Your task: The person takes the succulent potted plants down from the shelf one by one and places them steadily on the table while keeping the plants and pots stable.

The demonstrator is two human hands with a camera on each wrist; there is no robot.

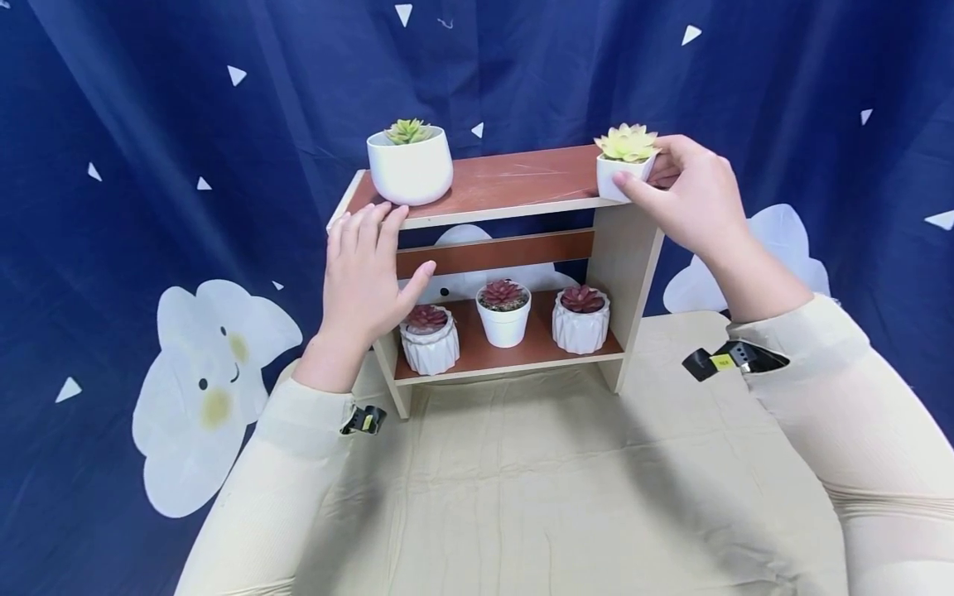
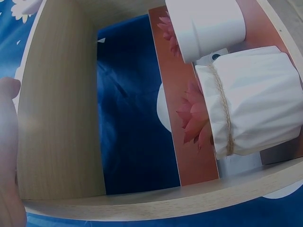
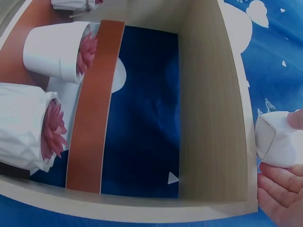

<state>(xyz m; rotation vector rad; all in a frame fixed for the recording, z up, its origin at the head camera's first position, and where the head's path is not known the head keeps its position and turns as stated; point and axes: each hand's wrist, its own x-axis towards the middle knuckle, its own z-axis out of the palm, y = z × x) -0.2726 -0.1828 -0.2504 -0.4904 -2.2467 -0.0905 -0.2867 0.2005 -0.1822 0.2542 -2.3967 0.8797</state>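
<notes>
My right hand (image 1: 696, 194) grips a small white faceted pot with a yellow-green succulent (image 1: 615, 178), thumb in front and fingers behind. That pot is upright at the right end of the shelf unit's top board (image 1: 514, 178); in the right wrist view the pot's underside (image 3: 266, 138) shows at the board's edge. My left hand (image 1: 361, 277) has its fingers extended, fingertips right at the board's left front edge, thumb spread. Just above those fingertips stands a larger rounded white pot (image 1: 411, 174) holding a green succulent (image 1: 407, 132).
Three white pots with dark red succulents stand on the lower shelf: a ribbed left one (image 1: 431, 349), a smooth middle one (image 1: 503, 325) and a faceted right one (image 1: 580, 331). Beige cloth (image 1: 522, 488) covers the table. A blue curtain (image 1: 313, 74) hangs behind.
</notes>
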